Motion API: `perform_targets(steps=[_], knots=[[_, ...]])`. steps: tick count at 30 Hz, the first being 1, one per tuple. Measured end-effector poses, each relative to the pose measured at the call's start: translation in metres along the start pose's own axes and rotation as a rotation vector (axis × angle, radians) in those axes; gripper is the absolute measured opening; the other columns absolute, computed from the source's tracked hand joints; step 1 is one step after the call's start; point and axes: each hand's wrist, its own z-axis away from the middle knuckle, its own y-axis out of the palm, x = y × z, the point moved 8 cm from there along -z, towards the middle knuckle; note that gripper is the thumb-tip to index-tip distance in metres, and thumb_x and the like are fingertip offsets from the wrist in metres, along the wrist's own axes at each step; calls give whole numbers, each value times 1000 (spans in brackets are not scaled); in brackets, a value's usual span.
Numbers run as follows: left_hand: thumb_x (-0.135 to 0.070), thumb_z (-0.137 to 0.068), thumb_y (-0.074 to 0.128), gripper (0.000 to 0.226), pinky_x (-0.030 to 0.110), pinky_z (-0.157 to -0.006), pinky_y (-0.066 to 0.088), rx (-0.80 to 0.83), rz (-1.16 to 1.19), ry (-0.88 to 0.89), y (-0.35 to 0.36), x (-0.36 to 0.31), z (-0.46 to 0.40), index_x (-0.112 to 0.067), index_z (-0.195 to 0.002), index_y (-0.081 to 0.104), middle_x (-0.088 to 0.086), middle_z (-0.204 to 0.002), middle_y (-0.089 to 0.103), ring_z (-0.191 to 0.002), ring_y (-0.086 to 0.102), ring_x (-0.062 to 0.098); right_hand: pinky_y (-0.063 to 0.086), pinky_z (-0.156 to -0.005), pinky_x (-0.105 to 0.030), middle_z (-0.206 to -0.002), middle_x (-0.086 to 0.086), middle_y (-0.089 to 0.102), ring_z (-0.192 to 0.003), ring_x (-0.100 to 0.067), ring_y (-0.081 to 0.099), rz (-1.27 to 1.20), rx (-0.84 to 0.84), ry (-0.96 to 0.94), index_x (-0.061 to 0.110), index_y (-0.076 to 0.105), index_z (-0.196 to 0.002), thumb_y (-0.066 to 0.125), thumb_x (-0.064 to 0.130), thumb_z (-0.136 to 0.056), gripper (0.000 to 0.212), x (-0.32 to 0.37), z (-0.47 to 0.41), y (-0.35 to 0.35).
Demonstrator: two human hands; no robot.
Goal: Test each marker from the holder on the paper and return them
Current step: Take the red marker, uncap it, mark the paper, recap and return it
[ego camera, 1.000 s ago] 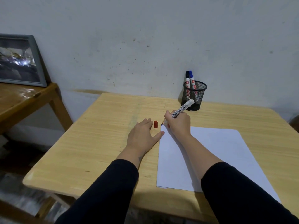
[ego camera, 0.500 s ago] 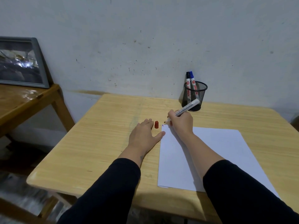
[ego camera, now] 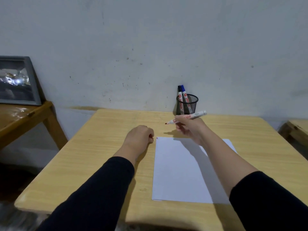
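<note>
My right hand holds an uncapped red marker above the wooden table, with its tip pointing left, clear of the white paper. Small red marks sit at the paper's far left corner. My left hand rests curled into a fist just left of that corner. The red cap is out of sight where the fingers have closed. Behind my right hand, a black mesh holder holds a black marker and a blue marker, both upright.
The table stands against a grey wall. A lower wooden side table at the left carries a leaning framed picture. Part of another wooden piece shows at the right edge.
My right hand lifted the marker off the paper's corner and turned its tip to the left. My left hand went from lying flat to closing over the spot where the red cap stood.
</note>
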Motion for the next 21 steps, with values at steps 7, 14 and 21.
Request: perform_targets(steps=[7, 14, 21], knots=[[-2, -78, 73, 15, 24, -71, 57, -262, 1071, -242, -31, -9, -15, -14, -87, 71, -2, -73, 66, -71, 64, 11, 60, -76, -24, -89, -18, 68, -79, -22, 69, -318, 54, -67, -4, 64, -92, 67, -8, -81, 12, 26, 17, -16], [-4, -83, 69, 14, 16, -65, 56, -239, 1203, -136, -47, -44, -23, -9, -95, 73, 3, -82, 73, -72, 68, 9, 59, -83, -27, -85, -14, 71, -79, -21, 72, -285, 79, -184, 0, 64, -89, 64, -10, -83, 12, 55, 40, -25], [-4, -85, 67, 11, 18, -63, 57, -193, 1197, -43, -51, -74, -17, -13, -87, 73, 3, -77, 72, -64, 69, 4, 58, -84, -27, -85, -12, 70, -81, -20, 70, -273, 89, -216, 2, 63, -91, 64, -10, -83, 14, 63, 52, -31]])
